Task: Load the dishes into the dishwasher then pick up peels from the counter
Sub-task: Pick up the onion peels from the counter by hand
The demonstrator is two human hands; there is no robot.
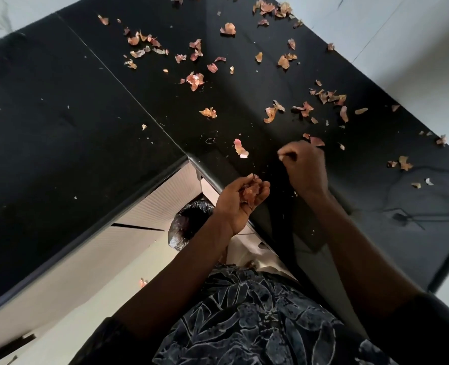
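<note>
The black worktop (60, 114) bends in a corner, and the person stands right at that corner. Dry pink and orange peels (195, 80) lie all over the far part of the worktop, some in little heaps and some alone. One pink peel (240, 148) lies near the corner, just beside the right hand.

The left hand (234, 206) is held palm up at the worktop's edge. Its fingers are curled into a cup, and it holds a small bunch of peels (251, 192).

The right hand (306, 167) is over the worktop, a little past the left hand. Its fingers are curled in tight, with the tips pressed together. A tiny pale speck shows at the tips, but I cannot tell if it is a bit of peel.

Down below the left hand sits a shiny black bag (186, 227) by the pale cupboards. One more peel (142, 282) lies on the floor (99, 306). The person wears a dark shirt (244, 325) with pale leaves on it
</note>
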